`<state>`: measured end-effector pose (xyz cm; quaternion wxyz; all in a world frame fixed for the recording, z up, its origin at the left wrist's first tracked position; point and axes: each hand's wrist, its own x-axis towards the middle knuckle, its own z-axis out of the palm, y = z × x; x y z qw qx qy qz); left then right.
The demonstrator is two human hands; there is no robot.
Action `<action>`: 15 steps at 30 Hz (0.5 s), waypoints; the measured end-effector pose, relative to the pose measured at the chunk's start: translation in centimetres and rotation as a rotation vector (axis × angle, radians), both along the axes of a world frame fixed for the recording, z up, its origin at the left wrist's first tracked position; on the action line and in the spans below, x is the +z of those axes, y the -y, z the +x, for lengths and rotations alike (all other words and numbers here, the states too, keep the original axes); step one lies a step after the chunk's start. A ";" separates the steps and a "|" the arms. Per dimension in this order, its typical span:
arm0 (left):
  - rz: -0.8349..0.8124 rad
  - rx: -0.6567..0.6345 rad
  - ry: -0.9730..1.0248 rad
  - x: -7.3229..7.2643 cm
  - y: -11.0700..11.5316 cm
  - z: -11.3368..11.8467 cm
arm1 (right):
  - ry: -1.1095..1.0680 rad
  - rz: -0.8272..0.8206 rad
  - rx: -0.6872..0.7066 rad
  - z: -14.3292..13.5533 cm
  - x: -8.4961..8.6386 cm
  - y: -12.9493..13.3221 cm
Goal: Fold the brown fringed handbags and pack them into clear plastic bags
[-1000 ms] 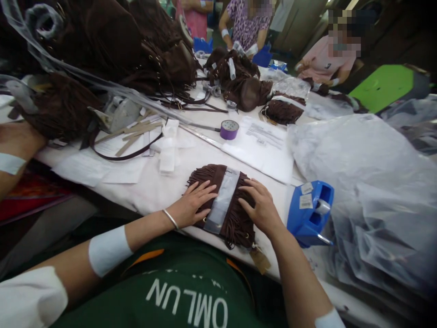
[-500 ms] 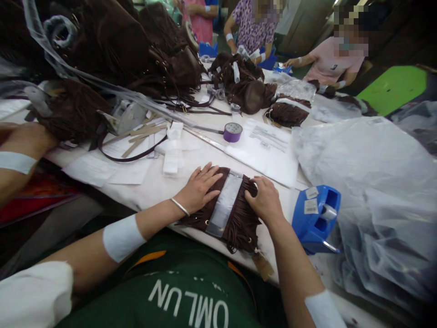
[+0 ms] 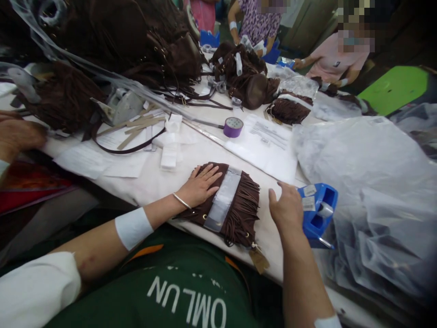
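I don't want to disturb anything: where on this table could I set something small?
Bare white tabletop shows between the folded white strip, purple tape roll and fringed brown bag; a narrower gap separates that bag from the right hand. Crowded: the view's upper left, with piled brown bags, and the right, with the blue tape dispenser and plastic sheeting.

brown fringed bag, pale-banded, lying flat
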<state>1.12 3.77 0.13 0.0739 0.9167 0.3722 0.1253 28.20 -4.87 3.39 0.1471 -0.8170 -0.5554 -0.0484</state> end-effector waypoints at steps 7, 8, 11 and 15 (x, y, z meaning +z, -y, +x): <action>-0.059 -0.016 0.038 -0.5 -0.3 -0.1 | -0.189 -0.102 0.439 -6.9 -3.4 -1.6; -0.075 -0.018 0.041 -0.6 -0.5 -0.2 | -0.208 -0.130 0.414 -6.3 -3.9 -1.1; -0.138 -0.024 0.048 -0.5 -1.0 -0.4 | -0.302 -0.135 0.286 -3.2 -4.2 1.7; -0.167 -0.062 0.123 1.2 -0.1 -0.7 | -0.514 -0.075 0.154 -0.1 -3.0 8.5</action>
